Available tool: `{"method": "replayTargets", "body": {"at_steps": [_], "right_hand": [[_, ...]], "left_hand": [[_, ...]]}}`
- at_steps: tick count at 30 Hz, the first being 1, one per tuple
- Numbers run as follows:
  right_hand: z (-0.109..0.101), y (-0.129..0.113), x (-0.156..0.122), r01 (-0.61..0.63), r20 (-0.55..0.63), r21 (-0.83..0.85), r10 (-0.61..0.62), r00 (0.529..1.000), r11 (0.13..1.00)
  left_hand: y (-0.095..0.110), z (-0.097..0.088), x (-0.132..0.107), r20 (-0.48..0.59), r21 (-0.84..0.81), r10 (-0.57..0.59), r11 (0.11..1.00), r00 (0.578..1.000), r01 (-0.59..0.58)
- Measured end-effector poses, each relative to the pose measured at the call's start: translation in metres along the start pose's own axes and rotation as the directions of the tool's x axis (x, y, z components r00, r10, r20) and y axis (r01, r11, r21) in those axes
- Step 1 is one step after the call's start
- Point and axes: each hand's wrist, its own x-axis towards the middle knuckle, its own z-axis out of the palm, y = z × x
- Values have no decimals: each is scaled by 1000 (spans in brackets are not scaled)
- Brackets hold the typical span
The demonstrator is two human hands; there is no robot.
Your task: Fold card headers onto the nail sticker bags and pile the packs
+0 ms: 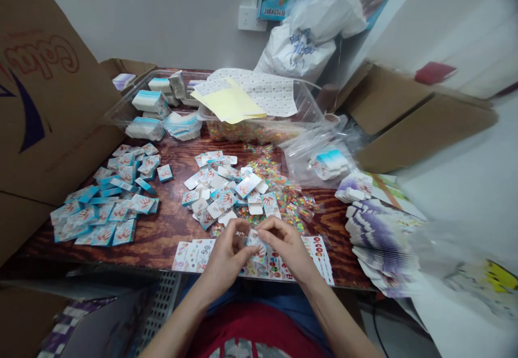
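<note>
Between my two hands, near the table's front edge, is a small white-and-blue printed box (256, 246). My left hand (230, 247) pinches its left side, thumb across the front. At its upper right, the fingertips of my right hand (285, 239) are pressed together on it. Sheets of small printed stickers (319, 255) lie beneath my hands. Just beyond them is a loose pile of similar small boxes (220, 185), several with flaps open. Small clear packets of colourful pieces (279, 180) spread beside that pile. What lies inside the held box is hidden.
Another pile of small boxes (113, 196) lies at left beside a large cardboard carton (48, 94). Clear plastic tubs (311, 104) stand at the back, with a yellow paper (230, 102) on top. Purple-white folded cartons (380, 239) are stacked right, below an open cardboard box (416, 121).
</note>
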Motion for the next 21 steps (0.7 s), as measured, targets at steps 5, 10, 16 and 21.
{"method": "replayTargets", "body": {"at_steps": [5, 10, 16, 21], "right_hand": [[-3, 6, 3, -139, -74, 136, 150, 986, 981], [-3, 9, 2, -164, -82, 197, 183, 980, 966], [1, 4, -16, 12, -79, 10, -11, 997, 1000], [7, 12, -25, 94, -68, -113, -102, 992, 989]], "left_hand": [[3, -5, -1, 78, 84, 26, 996, 997, -33], [4, -3, -2, 106, 33, -9, 999, 994, 5], [0, -1, -8, 144, -58, -46, 997, 989, 55], [-9, -3, -11, 187, 53, 12, 998, 982, -23]]}}
